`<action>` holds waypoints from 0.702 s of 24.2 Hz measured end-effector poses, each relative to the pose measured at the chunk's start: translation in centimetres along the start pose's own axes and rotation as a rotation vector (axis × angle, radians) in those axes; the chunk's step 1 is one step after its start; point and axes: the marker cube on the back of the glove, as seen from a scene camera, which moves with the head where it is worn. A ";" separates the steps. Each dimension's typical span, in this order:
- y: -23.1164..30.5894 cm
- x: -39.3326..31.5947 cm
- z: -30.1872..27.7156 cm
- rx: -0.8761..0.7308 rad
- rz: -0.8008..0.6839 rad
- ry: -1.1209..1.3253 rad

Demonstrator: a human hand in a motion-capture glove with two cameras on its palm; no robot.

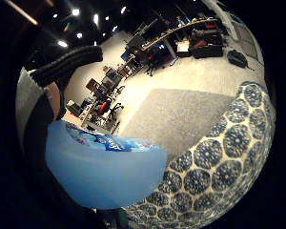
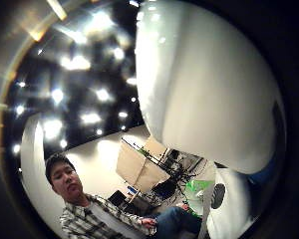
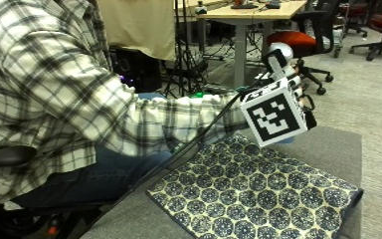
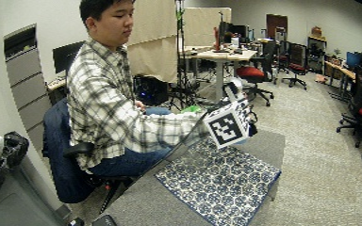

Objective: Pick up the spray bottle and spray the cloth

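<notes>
Spray bottle: it is already off the worktop, raised in the gloved right hand above the far edge of the patterned cloth, which lies flat on the grey worktop. In the outside view only the white spray head shows above the hand. The little finger side palm view shows the blue translucent body close against the palm, with the cloth below it. The thumb side palm view is mostly filled by the white head, right against that side of the hand.

The hand seems to be curled round the bottle's neck and upper body, though the fingers themselves are largely hidden, so how they lie on the trigger cannot be told.

As a judgement, the bottle is stiff, smooth plastic and likely slippery, and its weight depends on liquid that cannot be read here. The narrow neck under the head is the sensible place to hold, with a finger left free for the trigger. The nozzle would need tipping down toward the cloth, since its aim is not visible. The cloth is soft and light and may shift if brushed.
</notes>
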 end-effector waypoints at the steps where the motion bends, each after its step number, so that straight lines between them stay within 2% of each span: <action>1: -0.2 0.7 0.6 -0.008 0.008 -0.006; 9: -0.5 5.2 4.3 -0.089 0.060 -0.019; 17: -1.0 6.5 5.7 -0.111 0.061 0.001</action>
